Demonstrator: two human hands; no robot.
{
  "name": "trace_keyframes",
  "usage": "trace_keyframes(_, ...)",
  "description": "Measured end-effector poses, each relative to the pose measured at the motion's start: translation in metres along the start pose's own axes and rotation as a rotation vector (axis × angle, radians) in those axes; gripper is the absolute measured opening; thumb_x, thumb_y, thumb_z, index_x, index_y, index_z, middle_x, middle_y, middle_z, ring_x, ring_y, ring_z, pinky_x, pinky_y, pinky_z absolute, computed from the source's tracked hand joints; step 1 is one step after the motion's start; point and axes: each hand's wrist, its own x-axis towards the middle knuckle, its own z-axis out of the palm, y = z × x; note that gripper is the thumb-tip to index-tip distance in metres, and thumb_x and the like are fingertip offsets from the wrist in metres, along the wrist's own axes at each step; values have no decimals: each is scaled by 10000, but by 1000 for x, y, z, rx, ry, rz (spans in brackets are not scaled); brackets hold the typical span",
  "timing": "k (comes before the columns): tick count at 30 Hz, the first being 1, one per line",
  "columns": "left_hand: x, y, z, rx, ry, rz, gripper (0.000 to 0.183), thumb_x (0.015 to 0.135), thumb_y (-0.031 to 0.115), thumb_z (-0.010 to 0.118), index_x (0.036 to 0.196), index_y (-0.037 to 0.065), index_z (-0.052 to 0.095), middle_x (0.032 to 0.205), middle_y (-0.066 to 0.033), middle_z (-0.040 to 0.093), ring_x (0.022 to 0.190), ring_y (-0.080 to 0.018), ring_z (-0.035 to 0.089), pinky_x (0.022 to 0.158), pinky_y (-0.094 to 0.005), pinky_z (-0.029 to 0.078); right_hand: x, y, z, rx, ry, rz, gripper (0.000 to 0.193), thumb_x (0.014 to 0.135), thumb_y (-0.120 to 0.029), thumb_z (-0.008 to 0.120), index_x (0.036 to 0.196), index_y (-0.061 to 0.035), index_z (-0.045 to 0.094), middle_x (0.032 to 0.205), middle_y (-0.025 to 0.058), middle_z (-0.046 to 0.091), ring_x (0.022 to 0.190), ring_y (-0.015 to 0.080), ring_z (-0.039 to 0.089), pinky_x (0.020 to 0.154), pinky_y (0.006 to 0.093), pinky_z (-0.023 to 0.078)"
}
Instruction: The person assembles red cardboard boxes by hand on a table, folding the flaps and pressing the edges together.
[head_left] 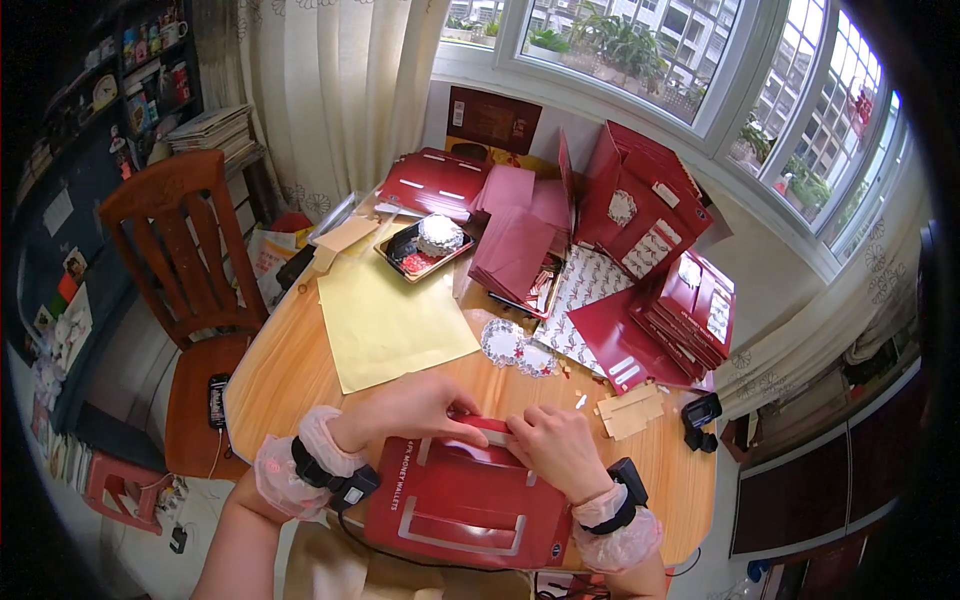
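Brown wooden chair, pale curtain, white-framed window, green plants outside, red stool

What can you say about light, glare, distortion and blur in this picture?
Head view: bright daylight shows through the window at the upper right; head view: pale shine lies on the glossy red packet; head view: wide-angle distortion bends the window's edges, and the picture's corners go black; head view: the left hand and right hand look fairly sharp, without clear motion blur.
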Motion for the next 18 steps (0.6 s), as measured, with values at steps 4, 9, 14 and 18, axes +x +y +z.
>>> trace_keyframes(4, 3, 13, 12, 68, 40, 29, 492, 811, 525, 767, 999, 70, 760, 820, -131, 720, 715, -264, 690, 668, -377, 518, 0, -4, 2, -25, 19, -13, 186, 844, -265, 697, 786, -113, 607, 705, 28, 573, 689, 213, 633, 575, 365, 500)
trace_keyframes(9, 6, 1, 19, -99, 44, -71, 390, 862, 435, 761, 1073, 106, 765, 840, -111, 741, 715, -216, 688, 680, -333, 531, -1, -3, 3, -119, 15, -13, 174, 811, -235, 706, 778, -110, 590, 713, 25, 571, 708, 204, 633, 580, 358, 498)
trace_keyframes(14, 9, -3, 20, -130, 17, -66, 348, 861, 372, 778, 1076, 99, 768, 809, -83, 743, 680, -154, 652, 661, -313, 525, 2, -8, 3, -129, 21, -5, 118, 782, -193, 674, 773, -112, 587, 747, 31, 580, 743, 202, 639, 607, 343, 506)
trace_keyframes(18, 10, -9, 23, -281, -105, -107, 327, 846, 303, 797, 1071, 68, 766, 808, -74, 745, 684, -119, 640, 650, -290, 520, 0, -8, -6, 210, -34, 140, 181, 806, -239, 732, 871, -88, 656, 795, 50, 611, 784, 247, 657, 653, 373, 524)
